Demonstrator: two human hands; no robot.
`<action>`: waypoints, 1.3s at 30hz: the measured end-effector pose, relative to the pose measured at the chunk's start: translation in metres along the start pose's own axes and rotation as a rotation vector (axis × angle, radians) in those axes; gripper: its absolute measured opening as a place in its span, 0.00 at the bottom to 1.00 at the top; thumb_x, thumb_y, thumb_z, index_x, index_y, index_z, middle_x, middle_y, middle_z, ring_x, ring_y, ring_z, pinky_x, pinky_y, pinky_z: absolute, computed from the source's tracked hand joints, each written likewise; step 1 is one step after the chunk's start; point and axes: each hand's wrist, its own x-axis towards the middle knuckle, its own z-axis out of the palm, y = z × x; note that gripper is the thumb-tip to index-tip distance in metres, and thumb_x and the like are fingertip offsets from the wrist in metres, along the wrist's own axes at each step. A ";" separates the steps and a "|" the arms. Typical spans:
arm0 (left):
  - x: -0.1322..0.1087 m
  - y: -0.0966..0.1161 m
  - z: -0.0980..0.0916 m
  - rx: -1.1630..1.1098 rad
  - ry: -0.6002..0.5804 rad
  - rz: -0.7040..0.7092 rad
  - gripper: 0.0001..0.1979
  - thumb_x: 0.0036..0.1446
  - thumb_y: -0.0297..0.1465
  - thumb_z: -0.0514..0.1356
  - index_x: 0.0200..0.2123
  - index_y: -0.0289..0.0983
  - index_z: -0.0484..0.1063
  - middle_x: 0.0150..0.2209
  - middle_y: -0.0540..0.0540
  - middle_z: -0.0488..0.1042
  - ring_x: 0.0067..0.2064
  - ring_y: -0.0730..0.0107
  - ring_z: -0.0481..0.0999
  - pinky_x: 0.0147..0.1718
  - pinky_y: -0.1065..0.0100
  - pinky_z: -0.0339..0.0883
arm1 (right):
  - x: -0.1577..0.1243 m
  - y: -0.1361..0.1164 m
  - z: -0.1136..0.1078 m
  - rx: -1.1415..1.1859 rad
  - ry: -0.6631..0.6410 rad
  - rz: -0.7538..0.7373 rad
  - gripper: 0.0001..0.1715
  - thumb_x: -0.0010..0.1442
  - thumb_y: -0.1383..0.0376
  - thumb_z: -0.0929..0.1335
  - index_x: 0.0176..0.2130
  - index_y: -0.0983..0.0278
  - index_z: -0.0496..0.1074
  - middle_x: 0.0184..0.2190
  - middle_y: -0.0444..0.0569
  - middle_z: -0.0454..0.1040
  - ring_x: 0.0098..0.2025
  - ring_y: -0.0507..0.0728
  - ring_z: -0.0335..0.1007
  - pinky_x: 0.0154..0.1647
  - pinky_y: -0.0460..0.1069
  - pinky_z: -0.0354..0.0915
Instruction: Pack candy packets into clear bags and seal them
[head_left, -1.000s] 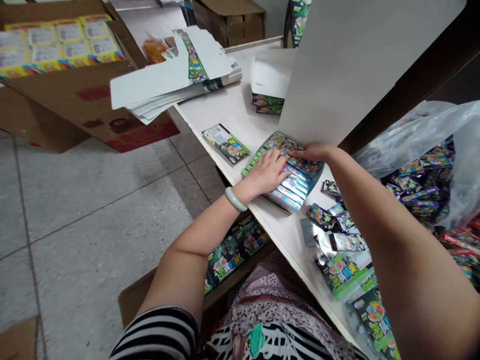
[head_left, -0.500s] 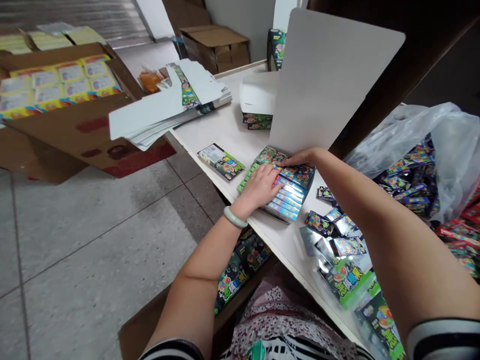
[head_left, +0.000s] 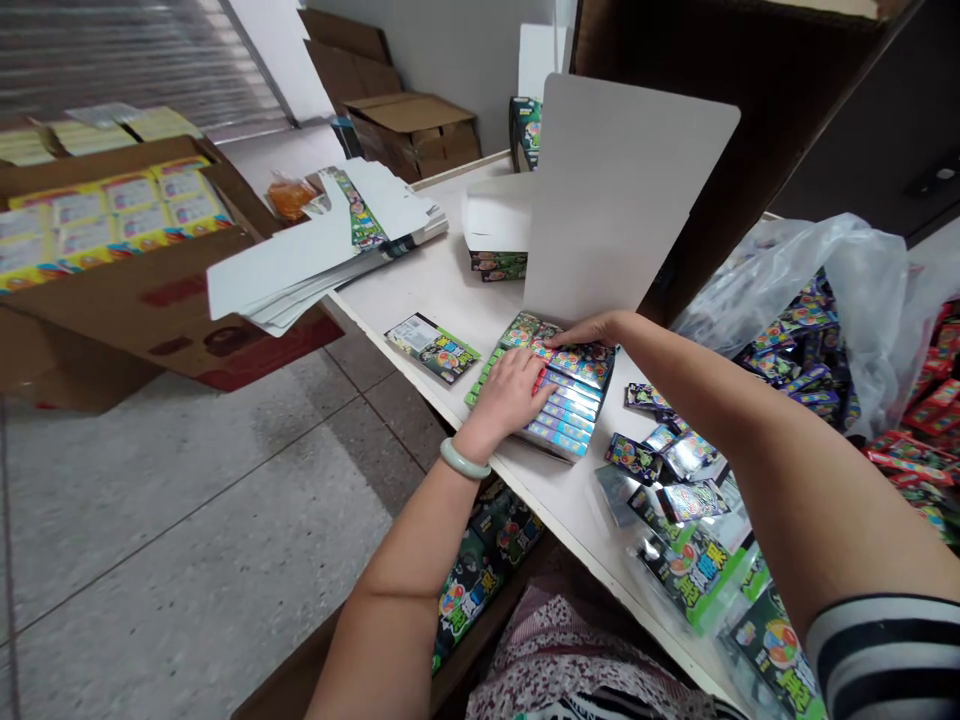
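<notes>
A display box (head_left: 577, 449) packed with rows of small candy packets (head_left: 566, 405) in green, red and blue-purple sits at the table's near edge, its tall white lid flap (head_left: 607, 190) standing up behind. My left hand (head_left: 510, 390), with a pale bangle at the wrist, rests on the packets, thumb apart from the fingers. Some red packets show beside its fingertips. From the right, my right hand (head_left: 592, 330) reaches over the box's far part, fingers stretched out onto the upper packets. Part of that hand is hidden behind its own wrist.
Left of the box lies a flat printed card (head_left: 433, 347). Loose purple packets (head_left: 637, 457) and printed plastic-wrapped pieces (head_left: 694, 560) lie to the right. Beyond are a clear bag of packets (head_left: 810, 340), flat white cartons (head_left: 277, 270), stacked boxes (head_left: 499, 262) and a large carton (head_left: 187, 290).
The camera view has shifted slightly, so the scene sits lower and further left. Both hands stay on the packets in the box with little visible movement.
</notes>
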 end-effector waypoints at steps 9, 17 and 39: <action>-0.001 0.002 -0.003 -0.017 -0.006 -0.017 0.15 0.65 0.39 0.58 0.47 0.35 0.71 0.50 0.38 0.72 0.54 0.53 0.69 0.56 0.54 0.65 | -0.006 0.004 -0.008 0.266 -0.371 0.046 0.32 0.56 0.44 0.71 0.54 0.59 0.74 0.42 0.51 0.83 0.41 0.61 0.81 0.49 0.58 0.75; -0.004 0.002 -0.005 0.005 0.000 -0.017 0.13 0.64 0.40 0.59 0.46 0.37 0.72 0.48 0.39 0.72 0.52 0.52 0.69 0.54 0.54 0.66 | -0.025 -0.008 -0.014 0.065 -0.138 -0.163 0.31 0.54 0.51 0.75 0.55 0.56 0.73 0.51 0.48 0.80 0.50 0.64 0.78 0.52 0.58 0.74; 0.000 0.002 0.007 -0.004 0.026 -0.135 0.29 0.63 0.41 0.59 0.62 0.33 0.61 0.66 0.30 0.60 0.69 0.43 0.56 0.67 0.43 0.52 | -0.065 0.016 0.066 -0.364 0.364 -0.218 0.34 0.72 0.51 0.55 0.72 0.56 0.52 0.75 0.53 0.43 0.75 0.71 0.36 0.70 0.72 0.41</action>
